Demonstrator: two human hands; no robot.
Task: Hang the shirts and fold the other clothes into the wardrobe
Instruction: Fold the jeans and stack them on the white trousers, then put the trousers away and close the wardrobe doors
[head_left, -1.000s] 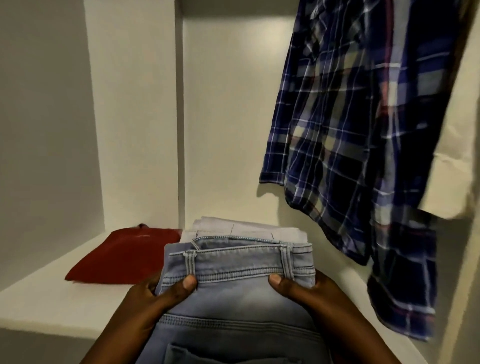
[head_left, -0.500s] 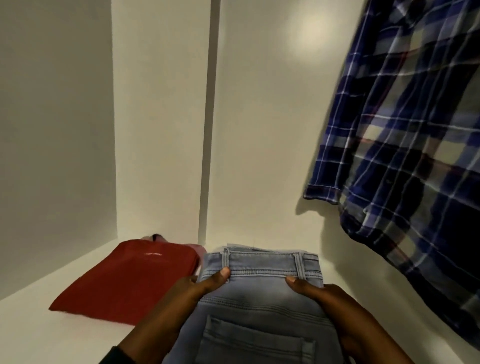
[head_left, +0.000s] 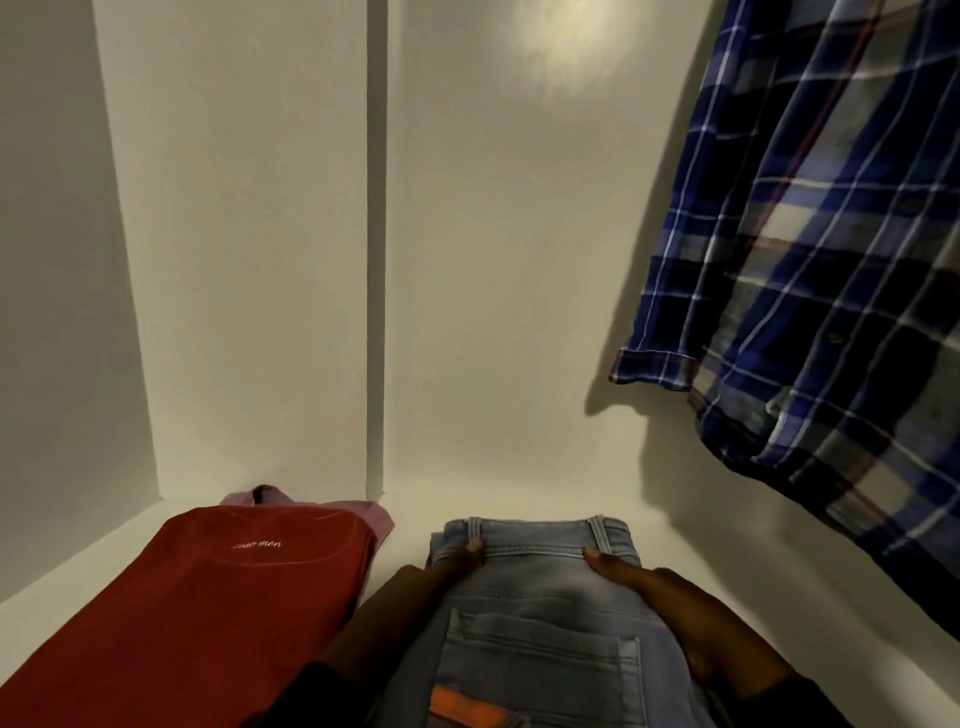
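Lying on white shelf (head_left: 519, 506), folded jeans (head_left: 540, 587)

You have one pair of folded light-blue jeans (head_left: 540, 587), one folded red garment (head_left: 218, 597), one pink garment (head_left: 376, 514) peeking out beneath it, and one blue plaid shirt (head_left: 831, 291) hanging. Two hands are in view: your left hand (head_left: 415, 587) and your right hand (head_left: 691, 618).

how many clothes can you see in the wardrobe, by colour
red: 1, folded top
pink: 1, garment under the red one
light blue: 1, folded jeans
blue plaid: 1, hanging shirt
total: 4
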